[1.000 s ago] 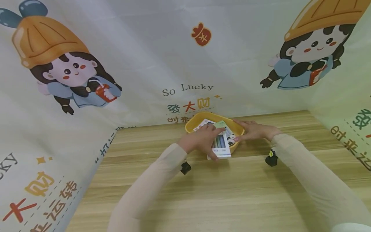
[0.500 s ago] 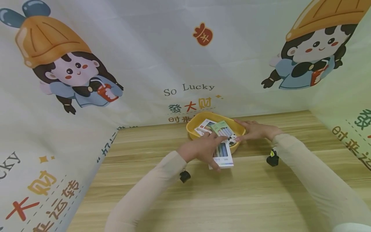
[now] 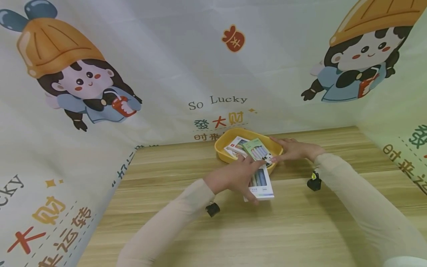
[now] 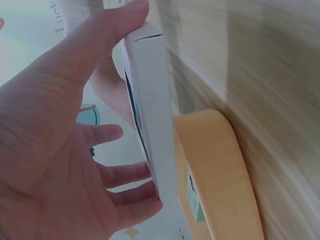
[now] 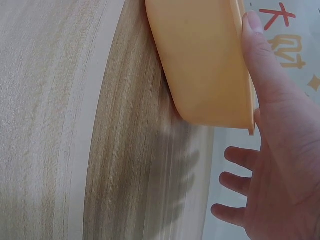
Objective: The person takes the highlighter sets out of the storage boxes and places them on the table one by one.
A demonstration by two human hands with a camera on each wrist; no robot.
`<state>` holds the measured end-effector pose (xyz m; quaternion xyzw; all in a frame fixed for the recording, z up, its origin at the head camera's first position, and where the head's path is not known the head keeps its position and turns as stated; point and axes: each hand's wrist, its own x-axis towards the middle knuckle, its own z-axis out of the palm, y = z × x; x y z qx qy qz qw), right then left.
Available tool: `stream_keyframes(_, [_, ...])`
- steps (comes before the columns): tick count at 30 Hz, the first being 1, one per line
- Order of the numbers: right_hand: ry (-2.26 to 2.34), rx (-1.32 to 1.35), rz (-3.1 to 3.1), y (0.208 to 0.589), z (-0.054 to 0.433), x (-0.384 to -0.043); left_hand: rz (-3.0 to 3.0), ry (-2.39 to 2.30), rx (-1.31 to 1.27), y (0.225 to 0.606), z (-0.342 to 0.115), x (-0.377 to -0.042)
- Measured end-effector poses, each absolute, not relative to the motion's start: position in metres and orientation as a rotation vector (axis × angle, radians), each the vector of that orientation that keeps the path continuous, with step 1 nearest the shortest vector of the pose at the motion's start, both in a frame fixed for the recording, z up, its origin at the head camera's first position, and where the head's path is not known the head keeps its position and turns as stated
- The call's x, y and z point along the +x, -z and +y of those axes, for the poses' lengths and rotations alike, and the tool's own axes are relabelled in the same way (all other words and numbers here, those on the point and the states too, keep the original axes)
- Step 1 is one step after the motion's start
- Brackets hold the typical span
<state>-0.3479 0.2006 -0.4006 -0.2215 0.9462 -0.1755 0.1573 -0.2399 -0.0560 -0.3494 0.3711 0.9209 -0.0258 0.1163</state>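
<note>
My left hand (image 3: 235, 174) grips a white box (image 3: 264, 192) with a clear window showing bluish coloured sticks. In the left wrist view the thumb sits at one edge of this white box (image 4: 155, 115) and the fingertips at the opposite edge. It overlaps the near side of a yellow plastic basket (image 3: 225, 158). My right hand (image 3: 298, 150) holds the basket's right end, thumb on the rim in the right wrist view, other fingers spread beyond the end wall. Inside the basket lie a green box (image 3: 256, 148) picturing pastel pens and a panda, and white packs (image 3: 237, 142).
The basket stands on a wood-grain table (image 3: 267, 233), close to the printed cloth backdrop (image 3: 166, 74) at the back. Cloth also rises on the left and right sides. Small black devices (image 3: 212, 209) hang at both wrists.
My left hand has drawn the white box nearer to me and slightly right, out over the basket's near edge, exposing more of the green box. The right hand stays at the basket's end.
</note>
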Motion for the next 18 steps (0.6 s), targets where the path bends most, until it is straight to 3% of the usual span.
stream_keyframes(18, [0.531,-0.643,2.701,0.4,0.2,-0.346,2.712,0.074,1.123,0.35,-0.05,-0.214])
